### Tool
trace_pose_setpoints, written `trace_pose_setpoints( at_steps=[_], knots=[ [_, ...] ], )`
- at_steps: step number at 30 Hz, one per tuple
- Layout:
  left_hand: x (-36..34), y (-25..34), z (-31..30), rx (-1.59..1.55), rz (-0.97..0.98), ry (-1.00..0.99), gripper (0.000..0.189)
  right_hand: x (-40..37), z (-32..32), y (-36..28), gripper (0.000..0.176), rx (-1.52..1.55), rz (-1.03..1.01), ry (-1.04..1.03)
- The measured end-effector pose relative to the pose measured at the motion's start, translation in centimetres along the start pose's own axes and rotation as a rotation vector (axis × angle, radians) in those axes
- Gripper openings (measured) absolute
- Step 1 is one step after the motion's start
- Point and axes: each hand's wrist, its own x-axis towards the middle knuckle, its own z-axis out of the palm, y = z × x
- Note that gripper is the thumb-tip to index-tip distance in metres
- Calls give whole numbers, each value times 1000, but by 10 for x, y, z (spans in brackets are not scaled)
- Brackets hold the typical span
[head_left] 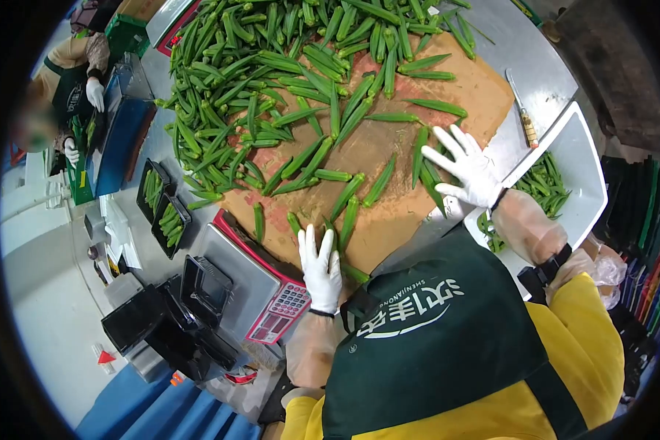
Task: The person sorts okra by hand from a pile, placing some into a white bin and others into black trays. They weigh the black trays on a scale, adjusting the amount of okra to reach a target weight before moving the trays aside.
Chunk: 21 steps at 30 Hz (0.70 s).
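Note:
A large heap of green okra (227,95) covers the far and left part of a cardboard sheet (389,227), with loose pods spread towards me. My left hand (320,273), in a white glove, lies with fingers stretched out at the cardboard's near edge, beside a few okra pods. No pod shows in its grasp. Further right, my white-gloved right hand (471,170) is spread wide next to several pods, its fingertips close to them. Whether its palm touches anything is hidden.
Left of my left hand stands a red-rimmed scale (279,308). Black trays (174,227) hold okra; stacked black trays (205,293) sit nearer. A knife (524,121) lies at right, above a white bin (590,169) with okra. Another person (73,92) works far left.

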Motion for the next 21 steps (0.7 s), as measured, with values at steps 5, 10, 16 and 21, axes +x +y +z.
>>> trace_pose_setpoints(
  at_steps=[5,10,16,21],
  knots=[
    [-53,-4,11,-23,-107,194,40,-45,47,34,72,215,287,338],
    [-59,10,30,-184,-535,79,50,-55,56,37,59,365,366,521],
    [-51,9,45,-63,-590,89,54,-46,63,32,61,530,624,541],
    [-70,-6,42,-552,-678,145,41,-53,77,23,89,616,720,405]
  ],
)
